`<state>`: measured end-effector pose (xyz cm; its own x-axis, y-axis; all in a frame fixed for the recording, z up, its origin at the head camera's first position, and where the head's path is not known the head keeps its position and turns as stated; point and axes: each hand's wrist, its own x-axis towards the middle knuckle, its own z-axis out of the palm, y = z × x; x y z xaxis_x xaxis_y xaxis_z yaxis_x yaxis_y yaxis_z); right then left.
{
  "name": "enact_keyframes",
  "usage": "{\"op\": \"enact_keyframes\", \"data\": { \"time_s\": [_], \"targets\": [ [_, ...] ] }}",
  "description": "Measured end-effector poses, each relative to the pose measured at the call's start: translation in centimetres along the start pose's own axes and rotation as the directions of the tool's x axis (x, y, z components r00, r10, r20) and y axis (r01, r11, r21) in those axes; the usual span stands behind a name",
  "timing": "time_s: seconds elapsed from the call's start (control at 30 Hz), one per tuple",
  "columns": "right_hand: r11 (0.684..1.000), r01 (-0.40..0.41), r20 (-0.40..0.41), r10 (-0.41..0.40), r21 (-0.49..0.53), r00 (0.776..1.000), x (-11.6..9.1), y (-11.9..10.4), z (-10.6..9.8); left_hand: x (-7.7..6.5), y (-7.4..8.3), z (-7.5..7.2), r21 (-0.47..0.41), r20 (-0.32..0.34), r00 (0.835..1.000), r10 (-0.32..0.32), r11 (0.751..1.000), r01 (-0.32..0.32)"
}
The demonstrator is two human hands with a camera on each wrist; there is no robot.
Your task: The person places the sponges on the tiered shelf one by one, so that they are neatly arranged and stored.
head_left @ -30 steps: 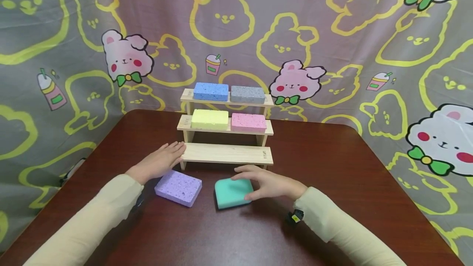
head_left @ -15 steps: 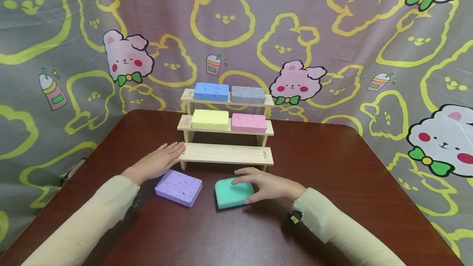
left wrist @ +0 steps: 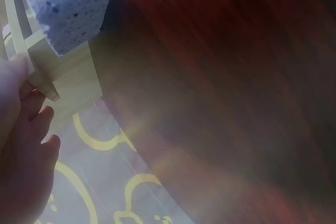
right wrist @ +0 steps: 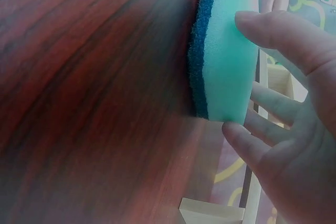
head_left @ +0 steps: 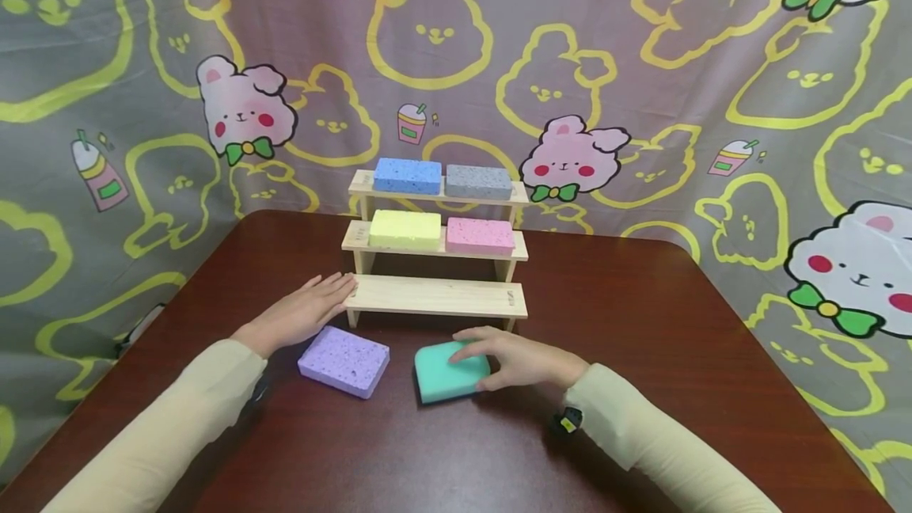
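Observation:
My left hand [head_left: 299,313] rests its straight fingers on the left end of the bottom shelf [head_left: 438,296] of a small wooden three-step stand. Just in front of that hand lies a purple speckled sponge [head_left: 344,362], flat on the table; its corner shows in the left wrist view. My right hand [head_left: 516,359] rests loosely at the right end of a green scouring sponge [head_left: 445,374], thumb by its near corner and a finger over its top. In the right wrist view, a dark scrub layer [right wrist: 199,51] lines the sponge's table side, and the spread fingers [right wrist: 273,103] touch it.
The top step holds a blue sponge [head_left: 407,176] and a grey sponge [head_left: 478,181]. On the middle step sit a yellow sponge [head_left: 404,230] and a pink sponge [head_left: 480,236]. A cartoon-print curtain [head_left: 456,38] hangs behind the dark brown table [head_left: 606,307].
Both hands have stayed almost still, with only a slight shift of the left forearm. The sponges and the stand have not moved.

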<state>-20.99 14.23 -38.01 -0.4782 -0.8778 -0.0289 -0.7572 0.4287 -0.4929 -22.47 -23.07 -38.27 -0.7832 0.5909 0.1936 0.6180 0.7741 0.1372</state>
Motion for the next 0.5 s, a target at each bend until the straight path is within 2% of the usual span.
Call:
{"op": "enact_keyframes", "data": {
  "time_s": [0.5],
  "targets": [
    [0.999, 0.046, -0.014, -0.046, -0.026, 0.999, -0.02, -0.5, -0.72, 0.1, 0.02, 0.12, 0.011, -0.009, 1.0, -0.005, 1.0, 0.005]
  ]
}}
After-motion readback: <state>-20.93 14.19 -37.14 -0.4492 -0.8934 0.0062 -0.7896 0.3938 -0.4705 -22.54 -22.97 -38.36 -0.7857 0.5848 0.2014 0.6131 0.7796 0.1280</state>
